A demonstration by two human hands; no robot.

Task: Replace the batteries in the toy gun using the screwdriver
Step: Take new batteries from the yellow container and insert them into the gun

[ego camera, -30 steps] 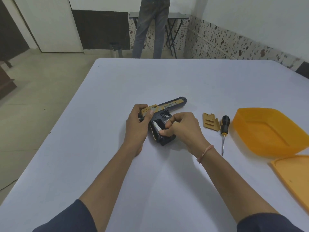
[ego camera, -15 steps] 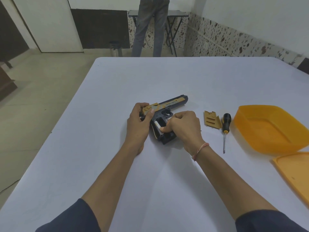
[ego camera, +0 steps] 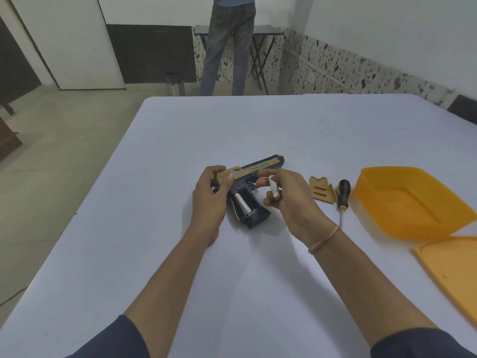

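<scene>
White tabletop (ego camera: 258,130) lay under our toy gun (ego camera: 260,167), its grip open with a seated battery (ego camera: 242,202) inside. Our left hand (ego camera: 210,200) gripped its rear; our right hand (ego camera: 291,200) pinched a loose battery (ego camera: 274,188) just beside (slide lettering too small to read). Our screwdriver (ego camera: 343,192) lay rightward.

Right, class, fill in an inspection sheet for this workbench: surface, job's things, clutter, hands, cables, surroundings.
Surface: white table, smooth.
Job's things: toy gun lies on its side, grip compartment open with one battery inside; second battery is out of the gun; battery cover and screwdriver lie to the gun's right.
Clutter: orange container and lid at the right edge.
Hands: left hand grips the gun's rear; right hand pinches the second battery in its fingers.
Cables: nothing seen on the table.
Surroundings: person stands by a folding table at the far wall; white door at left.
</scene>
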